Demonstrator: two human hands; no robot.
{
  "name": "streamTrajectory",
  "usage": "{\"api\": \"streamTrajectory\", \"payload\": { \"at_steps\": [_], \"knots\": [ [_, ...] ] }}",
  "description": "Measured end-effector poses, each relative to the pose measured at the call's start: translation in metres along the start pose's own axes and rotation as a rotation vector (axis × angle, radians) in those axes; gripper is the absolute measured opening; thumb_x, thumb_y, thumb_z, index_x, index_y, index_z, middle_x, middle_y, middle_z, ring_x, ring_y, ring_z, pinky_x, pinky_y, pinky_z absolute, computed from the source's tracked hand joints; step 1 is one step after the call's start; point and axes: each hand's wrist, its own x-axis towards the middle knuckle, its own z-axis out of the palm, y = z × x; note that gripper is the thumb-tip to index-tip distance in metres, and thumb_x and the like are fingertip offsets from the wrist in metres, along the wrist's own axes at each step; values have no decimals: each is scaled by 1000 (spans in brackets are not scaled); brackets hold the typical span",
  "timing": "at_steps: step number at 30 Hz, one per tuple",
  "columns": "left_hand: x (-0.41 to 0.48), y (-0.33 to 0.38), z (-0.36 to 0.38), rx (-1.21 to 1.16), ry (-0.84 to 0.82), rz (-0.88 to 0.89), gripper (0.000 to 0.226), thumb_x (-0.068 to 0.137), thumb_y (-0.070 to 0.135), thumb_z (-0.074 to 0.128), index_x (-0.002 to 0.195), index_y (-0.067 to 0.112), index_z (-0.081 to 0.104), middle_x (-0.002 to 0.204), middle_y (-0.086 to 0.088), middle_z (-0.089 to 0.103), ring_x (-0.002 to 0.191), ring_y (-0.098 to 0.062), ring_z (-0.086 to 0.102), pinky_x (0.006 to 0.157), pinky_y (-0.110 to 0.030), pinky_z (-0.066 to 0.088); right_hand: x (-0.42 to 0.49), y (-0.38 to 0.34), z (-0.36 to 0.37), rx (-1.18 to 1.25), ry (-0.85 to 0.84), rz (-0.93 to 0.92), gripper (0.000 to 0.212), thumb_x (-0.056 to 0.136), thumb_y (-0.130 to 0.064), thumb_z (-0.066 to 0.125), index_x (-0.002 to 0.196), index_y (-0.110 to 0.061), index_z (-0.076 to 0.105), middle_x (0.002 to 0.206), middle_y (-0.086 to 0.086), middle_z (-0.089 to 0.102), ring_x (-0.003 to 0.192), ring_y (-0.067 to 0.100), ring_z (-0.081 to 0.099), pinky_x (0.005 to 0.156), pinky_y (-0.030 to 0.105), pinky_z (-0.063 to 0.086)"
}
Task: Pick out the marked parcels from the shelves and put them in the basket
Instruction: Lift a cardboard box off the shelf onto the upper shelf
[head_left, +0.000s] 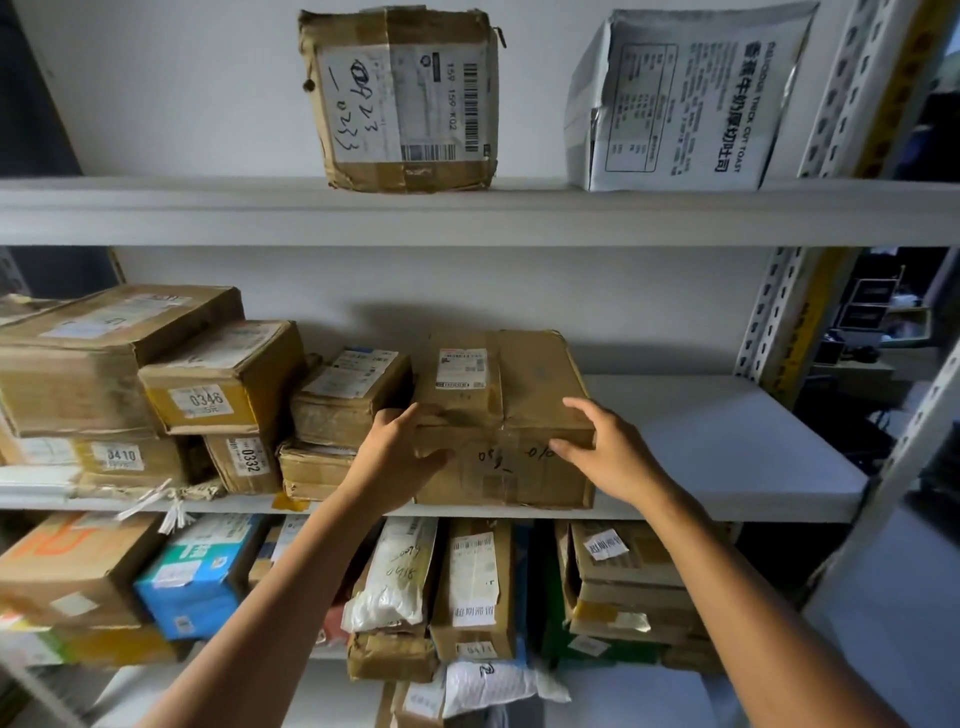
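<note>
Though not yet lifted, counted as the item in hand: brown parcel (498, 395), pen-marked digits on front face, printed label on top, seated at the front edge of the middle shelf (727, 452).

Hands: left hand (410, 441) clasping the parcel's near left corner, fingers over the top edge, thumb on the front face. Right hand (605, 447) clasping the near right corner likewise, fingers spread on top, thumb on the front.

Step, as judged: pick-up of one marked parcel, grasp made, removal pending. Next move likely to call for a straight pull toward the body, level, then a carry down to the basket. Basket not in view.

Around the parcel:
- Left, close against it, contact uncertain: two small stacked boxes (348, 400); liable to be dragged if the pull veers left.
- Further left: box labelled 0348 (218, 379), box labelled 0332 (244, 462) below it.
- Right: bare shelf board, then perforated upright (769, 322).
- Above, one shelf up: taped carton with pen marks (400, 98); white toast bag (680, 98).
- Below, one shelf down: crowded upright parcels (472, 587).

Nothing across the parcel's front.
</note>
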Motion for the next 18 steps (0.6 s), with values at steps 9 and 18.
{"api": "streamTrajectory", "payload": {
  "at_steps": [9, 18],
  "knots": [
    [-12, 3, 5, -114, -13, 82, 53, 80, 31, 80, 126, 40, 54, 120, 6, 39, 103, -13, 50, 70, -12, 49, -26, 20, -33, 10, -17, 42, 68, 77, -56, 75, 137, -37, 49, 144, 0, 46, 126, 18, 45, 89, 29, 40],
    [0, -6, 11, -233, -158, 51, 82, 74, 30, 85, 142, 41, 41, 138, 7, 44, 117, -16, 52, 88, -32, 58, -25, 23, -25, 159, -62, 81, 88, 75, -49, 80, 149, -41, 33, 160, -8, 28, 146, 22, 27, 109, 42, 34]
  ]
}}
